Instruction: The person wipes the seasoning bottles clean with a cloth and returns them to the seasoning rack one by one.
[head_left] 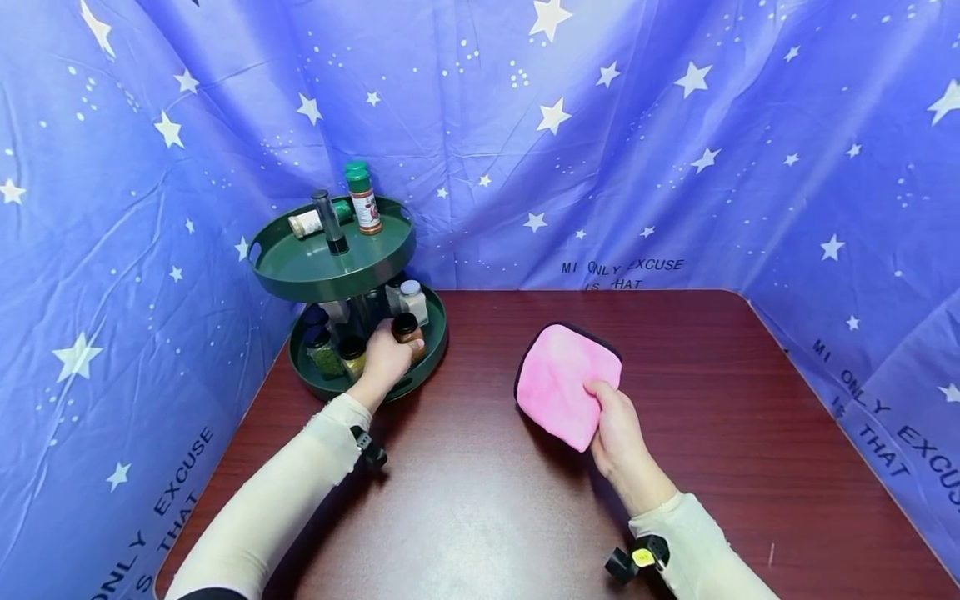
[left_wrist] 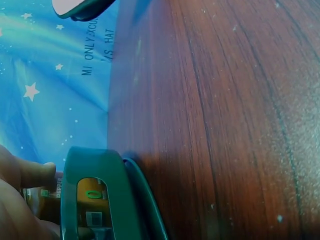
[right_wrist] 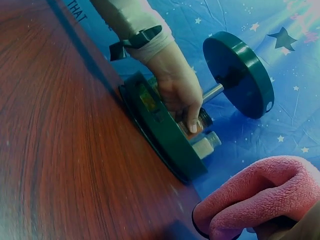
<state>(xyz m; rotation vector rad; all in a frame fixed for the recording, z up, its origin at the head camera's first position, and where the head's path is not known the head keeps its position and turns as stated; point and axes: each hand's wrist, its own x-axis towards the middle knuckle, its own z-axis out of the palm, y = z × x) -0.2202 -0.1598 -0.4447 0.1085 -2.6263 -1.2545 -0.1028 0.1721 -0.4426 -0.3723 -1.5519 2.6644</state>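
My left hand (head_left: 384, 360) reaches into the lower tier (head_left: 439, 357) of a green two-tier turntable and grips a black-lidded spice jar (head_left: 407, 328) with orange-brown contents. In the left wrist view the jar's label (left_wrist: 59, 186) shows the word "pepper", and part of the jar sits behind the slot in the tier's wall. The thumb lies along the jar's side; the other fingers are partly hidden behind it. Over the table, my right hand (head_left: 624, 437) holds a folded pink cloth (head_left: 558, 379) with dark edging, its thumb on top.
Beside the gripped jar stand a white-capped jar (head_left: 413, 302), a yellow jar (head_left: 352, 357) and a green herb jar (head_left: 323, 353). The upper tier (head_left: 315, 287) carries upright green-capped bottles (head_left: 364, 200) and one lying bottle (head_left: 307, 223). A starry curtain (head_left: 495, 150) surrounds the brown table (head_left: 480, 500).
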